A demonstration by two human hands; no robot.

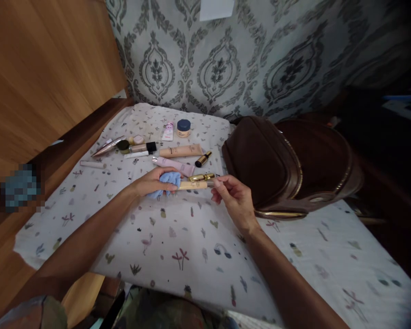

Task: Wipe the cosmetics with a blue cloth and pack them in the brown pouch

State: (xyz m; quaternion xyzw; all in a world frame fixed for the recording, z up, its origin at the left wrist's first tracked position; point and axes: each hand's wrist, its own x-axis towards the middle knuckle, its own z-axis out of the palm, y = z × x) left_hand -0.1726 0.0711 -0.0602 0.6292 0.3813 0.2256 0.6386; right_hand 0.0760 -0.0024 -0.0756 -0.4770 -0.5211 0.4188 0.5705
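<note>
My left hand (pixel 147 183) is closed around a crumpled blue cloth (pixel 170 179) and one end of a slim beige cosmetic tube (pixel 193 185). The tube lies level, low over the patterned white cloth (pixel 192 237). At its other end, which looks clear, the thumb and fingers of my right hand (pixel 237 198) are pinched together. Just behind the tube is a shiny gold cosmetic tube (pixel 201 177). Farther back lie a pale pink squeeze tube (pixel 174 165), a black-and-gold lipstick (pixel 203 159) and a peach squeeze tube (pixel 181 151).
A brown leather bag (pixel 260 160) with gold zips stands to the right. Toward the back are a blue-lidded jar (pixel 183 128), a small pink-and-white tube (pixel 168 131) and several other cosmetics. A wooden panel (pixel 51 59) rises at the left, and a patterned wall (pixel 192 59) closes the back.
</note>
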